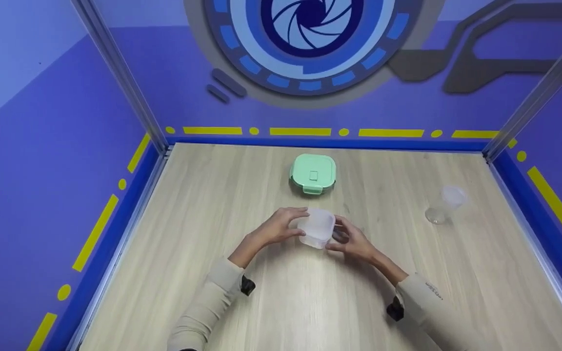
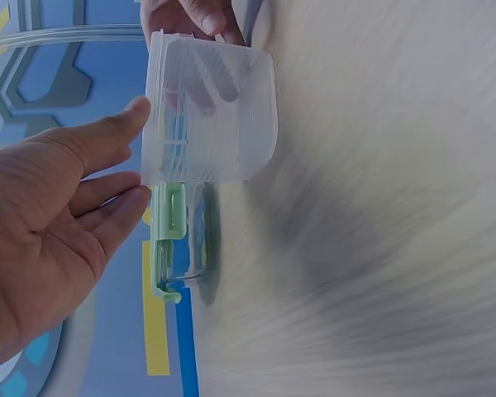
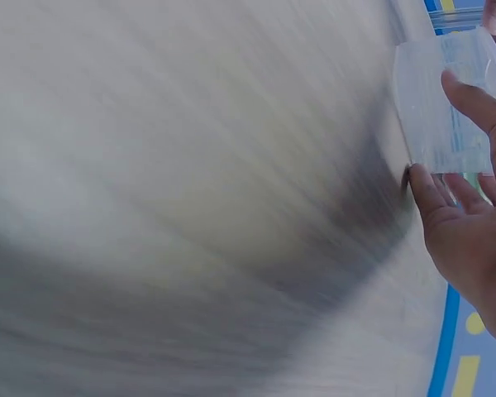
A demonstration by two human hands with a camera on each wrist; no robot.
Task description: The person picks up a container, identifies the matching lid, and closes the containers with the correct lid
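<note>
A translucent plastic food container [image 1: 318, 225] is held between both hands, a little above the wooden table. My left hand [image 1: 277, 227] holds it at its left side, thumb nearer me and fingers toward the back. In the left wrist view the thumb and fingertips meet the container's rim. My right hand [image 1: 357, 243] grips the container's right side; in the right wrist view the thumb lies across its wall and a fingertip reaches its lower edge. Whether a lid covers the top I cannot tell.
Behind the hands stands a clear box with a mint-green clip lid [image 1: 313, 171]. At the right is a clear goblet-like item [image 1: 436, 215], hard to make out. Blue-purple panels [image 1: 281, 114] enclose the table's back and sides, with metal posts [image 1: 125, 73] at the corners.
</note>
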